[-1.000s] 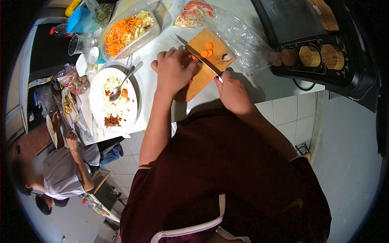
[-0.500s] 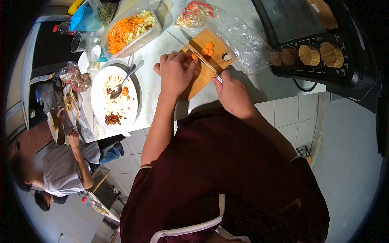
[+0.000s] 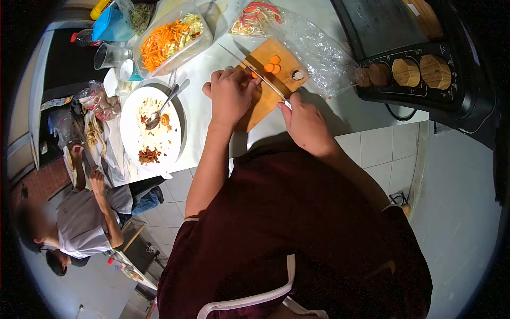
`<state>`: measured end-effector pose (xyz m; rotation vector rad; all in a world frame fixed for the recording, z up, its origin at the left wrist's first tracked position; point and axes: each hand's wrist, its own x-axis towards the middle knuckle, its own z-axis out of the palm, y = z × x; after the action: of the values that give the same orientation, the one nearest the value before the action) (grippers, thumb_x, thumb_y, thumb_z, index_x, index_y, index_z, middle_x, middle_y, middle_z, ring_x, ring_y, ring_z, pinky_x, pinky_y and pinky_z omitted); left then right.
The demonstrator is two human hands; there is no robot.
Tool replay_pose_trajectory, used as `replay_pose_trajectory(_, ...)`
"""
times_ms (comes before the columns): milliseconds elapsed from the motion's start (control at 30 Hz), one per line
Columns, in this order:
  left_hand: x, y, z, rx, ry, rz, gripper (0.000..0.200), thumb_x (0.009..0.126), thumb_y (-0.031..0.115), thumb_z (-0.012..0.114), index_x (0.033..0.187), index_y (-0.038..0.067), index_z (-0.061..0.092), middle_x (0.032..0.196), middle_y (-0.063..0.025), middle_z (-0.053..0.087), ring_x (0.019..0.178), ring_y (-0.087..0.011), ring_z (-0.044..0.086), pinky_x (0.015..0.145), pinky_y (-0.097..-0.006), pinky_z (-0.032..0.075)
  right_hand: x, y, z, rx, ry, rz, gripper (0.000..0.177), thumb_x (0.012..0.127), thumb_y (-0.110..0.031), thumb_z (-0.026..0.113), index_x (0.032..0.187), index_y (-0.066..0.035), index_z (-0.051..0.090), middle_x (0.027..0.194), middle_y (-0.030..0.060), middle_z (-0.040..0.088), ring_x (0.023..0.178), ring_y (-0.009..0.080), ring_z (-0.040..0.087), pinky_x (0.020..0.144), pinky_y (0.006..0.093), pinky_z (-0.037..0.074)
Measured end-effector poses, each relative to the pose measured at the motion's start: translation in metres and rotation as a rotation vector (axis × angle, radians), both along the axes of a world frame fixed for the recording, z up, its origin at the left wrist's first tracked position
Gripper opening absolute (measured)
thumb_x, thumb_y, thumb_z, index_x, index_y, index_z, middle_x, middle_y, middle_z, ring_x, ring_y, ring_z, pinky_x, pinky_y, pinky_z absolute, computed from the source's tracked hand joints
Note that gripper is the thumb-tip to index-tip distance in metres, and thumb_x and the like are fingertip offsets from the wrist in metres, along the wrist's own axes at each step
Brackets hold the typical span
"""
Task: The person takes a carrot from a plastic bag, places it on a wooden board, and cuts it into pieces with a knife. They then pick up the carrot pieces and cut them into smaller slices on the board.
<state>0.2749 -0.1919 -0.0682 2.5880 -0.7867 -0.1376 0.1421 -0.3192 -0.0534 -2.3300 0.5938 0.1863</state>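
Note:
My right hand [image 3: 308,123] grips the handle of a kitchen knife [image 3: 275,91], its long blade slanting across the wooden cutting board [image 3: 258,109] toward the far left. Curled fingers of my left hand [image 3: 231,95] press on a carrot [image 3: 254,75] beside the blade; most of that carrot is hidden beneath them. Several round carrot slices [image 3: 273,65] lie on the board on the other side of the knife. Close to them, at the board's right edge, sits a small whitish piece [image 3: 298,75].
Left of the board stands a white plate [image 3: 127,127] with a spoon and food scraps. Behind it is a plastic container [image 3: 183,63] of shredded carrot. A clear bag [image 3: 324,64] and black oven [image 3: 451,101] are at right. Another person [image 3: 87,212] works at far left.
Almost nothing differs. Both hands, the knife and the carrot slices hold nearly the same places; the view has shifted very slightly.

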Motion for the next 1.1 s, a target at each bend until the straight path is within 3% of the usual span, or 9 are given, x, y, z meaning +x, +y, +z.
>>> replay_pose_trajectory(300, 0.005, 0.004, -0.003, -0.018, 0.016, -0.034, 0.026, 0.079, 0.032, 0.072, 0.094, 0.012, 0.071, 0.092, -0.0047, 0.068, 0.100, -0.0268, 0.053, 0.085, -0.0407, 0.031, 0.003, -0.001, 0.006, 0.026, 0.056, -0.002, 0.034, 0.096, -0.032, 0.049, 0.096, 0.003, 0.050, 0.078, 0.0289, 0.062, 0.077, 0.0483, 0.060, 0.069, 0.0553, 0.047)
replay_pose_trajectory(400, 0.016, 0.010, -0.008, -0.102, 0.045, -0.053, 0.023, 0.078, 0.030, 0.070, 0.091, 0.012, 0.072, 0.086, -0.0019, 0.067, 0.091, -0.0254, 0.056, 0.083, -0.0405, 0.031, 0.003, 0.000, 0.004, 0.040, 0.074, -0.014, 0.035, 0.096, -0.032, 0.050, 0.096, 0.003, 0.049, 0.079, 0.0289, 0.062, 0.078, 0.0487, 0.060, 0.070, 0.0553, 0.047)
replay_pose_trajectory(467, 0.024, 0.007, -0.004, -0.320, 0.279, 0.207, 0.026, 0.081, 0.033, 0.066, 0.089, 0.008, 0.071, 0.079, -0.0042, 0.068, 0.077, -0.0240, 0.060, 0.085, -0.0368, 0.032, 0.001, 0.001, 0.003, 0.038, 0.058, -0.023, 0.035, 0.095, -0.032, 0.051, 0.095, 0.003, 0.049, 0.076, 0.0282, 0.062, 0.074, 0.0488, 0.059, 0.067, 0.0558, 0.046)
replay_pose_trajectory(633, 0.028, -0.012, 0.018, -0.193, 0.436, 0.267, 0.036, 0.087, 0.042, 0.062, 0.081, 0.007, 0.069, 0.071, -0.0044, 0.068, 0.066, -0.0181, 0.058, 0.087, -0.0342, 0.030, 0.003, 0.001, 0.006, 0.085, 0.086, -0.012, 0.035, 0.096, -0.030, 0.049, 0.099, 0.004, 0.049, 0.082, 0.0308, 0.062, 0.082, 0.0493, 0.060, 0.072, 0.0548, 0.048)
replay_pose_trajectory(700, 0.030, -0.013, 0.014, -0.171, 0.454, 0.247, 0.038, 0.087, 0.041, 0.065, 0.087, 0.004, 0.069, 0.071, -0.0039, 0.066, 0.068, -0.0081, 0.058, 0.069, -0.0251, 0.047, 0.004, 0.000, 0.004, 0.080, 0.094, -0.011, 0.035, 0.096, -0.030, 0.049, 0.099, 0.004, 0.049, 0.082, 0.0307, 0.062, 0.082, 0.0494, 0.060, 0.072, 0.0547, 0.048)
replay_pose_trajectory(800, 0.028, -0.013, 0.015, -0.184, 0.462, 0.255, 0.037, 0.086, 0.041, 0.066, 0.087, 0.004, 0.069, 0.073, -0.0048, 0.067, 0.068, -0.0094, 0.059, 0.070, -0.0262, 0.047, 0.004, 0.000, 0.004, 0.079, 0.109, -0.014, 0.035, 0.096, -0.030, 0.049, 0.098, 0.005, 0.049, 0.081, 0.0306, 0.062, 0.081, 0.0493, 0.060, 0.071, 0.0546, 0.048)
replay_pose_trajectory(900, 0.025, -0.015, 0.018, -0.197, 0.439, 0.276, 0.036, 0.086, 0.043, 0.063, 0.079, 0.008, 0.069, 0.073, -0.0034, 0.069, 0.067, -0.0188, 0.061, 0.088, -0.0378, 0.029, 0.004, 0.001, 0.004, 0.085, 0.101, -0.015, 0.035, 0.096, -0.030, 0.049, 0.098, 0.005, 0.049, 0.081, 0.0305, 0.062, 0.081, 0.0491, 0.060, 0.071, 0.0545, 0.048)
replay_pose_trajectory(1033, 0.028, -0.014, 0.018, -0.197, 0.450, 0.269, 0.036, 0.086, 0.042, 0.063, 0.079, 0.008, 0.069, 0.073, -0.0035, 0.069, 0.067, -0.0194, 0.061, 0.088, -0.0388, 0.030, 0.004, 0.001, -0.002, 0.059, 0.068, -0.021, 0.032, 0.095, -0.029, 0.051, 0.096, 0.003, 0.047, 0.077, 0.0290, 0.062, 0.077, 0.0489, 0.060, 0.067, 0.0552, 0.047)
replay_pose_trajectory(1100, 0.030, -0.015, 0.023, -0.092, 0.458, 0.253, 0.039, 0.085, 0.043, 0.066, 0.090, 0.005, 0.070, 0.078, -0.0066, 0.070, 0.072, -0.0144, 0.064, 0.073, -0.0289, 0.048, 0.005, 0.002, -0.003, 0.063, 0.075, -0.022, 0.033, 0.096, -0.029, 0.050, 0.097, 0.003, 0.048, 0.078, 0.0290, 0.062, 0.077, 0.0487, 0.060, 0.068, 0.0553, 0.047)
